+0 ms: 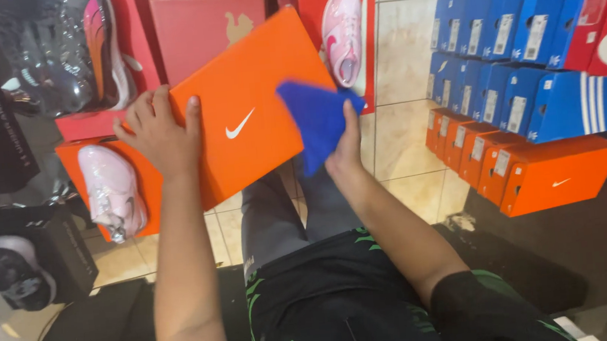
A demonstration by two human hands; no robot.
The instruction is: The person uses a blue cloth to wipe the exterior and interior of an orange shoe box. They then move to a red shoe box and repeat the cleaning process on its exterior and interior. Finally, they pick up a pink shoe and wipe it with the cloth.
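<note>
Knees under box [250,109]; left hand [161,135] grips its edge, right hand [344,145] pinches cloth [317,122]. Risk: one-handed hold, box may tip.

Smooth matt cardboard forms the orange shoebox [251,113]; the blue cloth [317,122] looks soft, the tiled floor [400,60] glossy.
</note>
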